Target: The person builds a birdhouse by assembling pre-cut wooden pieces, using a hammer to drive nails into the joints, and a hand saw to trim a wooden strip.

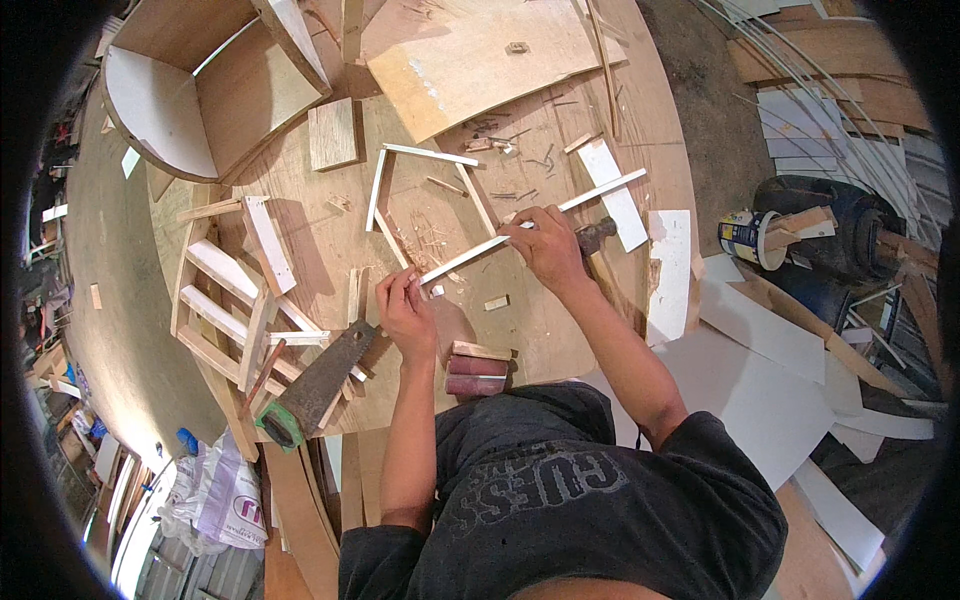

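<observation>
My left hand (pixel 402 310) grips a long white-faced wooden strip (pixel 587 198) near its left end, beside an open frame of narrow strips (pixel 420 150). My right hand (pixel 543 250) pinches the same strip near its middle. Just right of that hand lies a hammer (pixel 596 236), its wooden handle partly hidden behind my arm. A hand saw (pixel 330 370) with a green handle lies left of my left forearm. A maroon sanding block (pixel 475 377) with a wood piece sits between my forearms. Nails (pixel 540 160) and shavings (pixel 425 235) are scattered around the frame.
A stack of slatted wooden frames (pixel 230 300) is at left, a curved plywood box (pixel 240 115) at upper left. A plywood panel (pixel 480 70) lies at the back. A bucket with offcuts (pixel 750 240), white sheets (pixel 750 390) and a plastic bag (pixel 215 490) surround the table (pixel 660 140).
</observation>
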Motion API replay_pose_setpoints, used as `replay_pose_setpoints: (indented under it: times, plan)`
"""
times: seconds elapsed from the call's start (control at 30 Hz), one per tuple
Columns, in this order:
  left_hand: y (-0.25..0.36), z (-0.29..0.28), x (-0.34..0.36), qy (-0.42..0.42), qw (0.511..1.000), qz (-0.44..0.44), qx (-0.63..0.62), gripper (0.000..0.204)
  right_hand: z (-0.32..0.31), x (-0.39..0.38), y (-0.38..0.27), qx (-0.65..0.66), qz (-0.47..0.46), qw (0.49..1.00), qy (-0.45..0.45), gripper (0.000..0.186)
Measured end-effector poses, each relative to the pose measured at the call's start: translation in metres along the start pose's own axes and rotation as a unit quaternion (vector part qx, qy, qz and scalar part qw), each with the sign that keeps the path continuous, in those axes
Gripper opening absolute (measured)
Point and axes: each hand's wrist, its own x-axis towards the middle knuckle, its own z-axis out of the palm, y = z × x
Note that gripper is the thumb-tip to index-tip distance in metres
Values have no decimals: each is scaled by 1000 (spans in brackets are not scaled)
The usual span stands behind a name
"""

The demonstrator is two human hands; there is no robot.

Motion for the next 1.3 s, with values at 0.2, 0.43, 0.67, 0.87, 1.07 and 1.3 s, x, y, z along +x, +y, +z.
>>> replay_pose_setpoints:
  times: [0.2,0.43,0.67,0.87,1.07,1.3]
  plan:
    - [-2,-1,-1,6,997,-50,-57,21,2,-1,-4,-4,-8,1000,6,20]
    - [-12,-1,0,-5,999,50,20,20,-1,3,-2,22,-24,999,-17,18]
    - [-1,-1,0,-19,996,82,18,22,-2,4,0,47,-10,998,-31,24]
    - [-5,3,0,-14,998,57,16,19,1,3,7,92,35,994,-55,21]
    - [-9,4,-2,-9,999,36,1,20,-14,22,-8,172,139,971,-92,15]
    - [-8,3,0,-9,999,41,3,20,-2,30,7,118,75,990,13,17]
